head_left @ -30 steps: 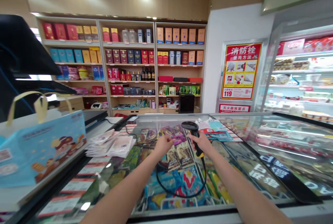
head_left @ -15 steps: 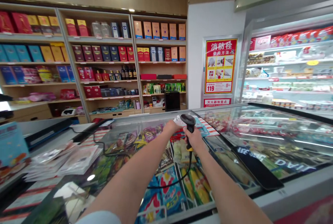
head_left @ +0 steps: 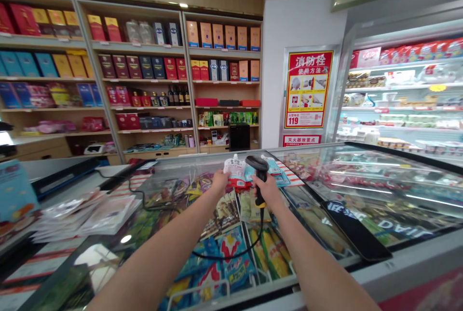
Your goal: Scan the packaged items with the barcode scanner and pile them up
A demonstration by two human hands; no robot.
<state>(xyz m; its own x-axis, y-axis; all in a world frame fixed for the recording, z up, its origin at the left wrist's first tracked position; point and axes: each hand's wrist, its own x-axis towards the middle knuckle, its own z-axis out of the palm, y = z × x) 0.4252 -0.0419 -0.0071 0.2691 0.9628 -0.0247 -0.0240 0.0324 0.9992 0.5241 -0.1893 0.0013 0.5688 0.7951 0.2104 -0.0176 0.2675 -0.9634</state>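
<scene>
My right hand [head_left: 266, 188] is wrapped round the handle of a black barcode scanner [head_left: 257, 162], its head up and its cable looping down over the freezer glass. To the left of it, my left hand [head_left: 219, 183] grips the left edge of a white and red spouted pouch [head_left: 235, 170], its printed face towards me and its cap upward. The scanner head is close beside the pouch's right side. Behind the scanner, light-blue packets [head_left: 280, 176] lie on a red-and-white striped strip. My left fingers are partly hidden behind the pouch.
Below my arms is a glass-topped chest freezer [head_left: 202, 156] full of packaged food. Flat plastic packets [head_left: 108, 214] are piled at the left. A black sign board [head_left: 356, 231] lies on the right glass. Stocked shelves [head_left: 152, 79] stand behind, with a lit fridge [head_left: 405, 89] at the right.
My left hand has moved left and slightly down, bringing the pouch out from behind the scanner into view. The scanner has shifted slightly left. The camera view has shifted a little.
</scene>
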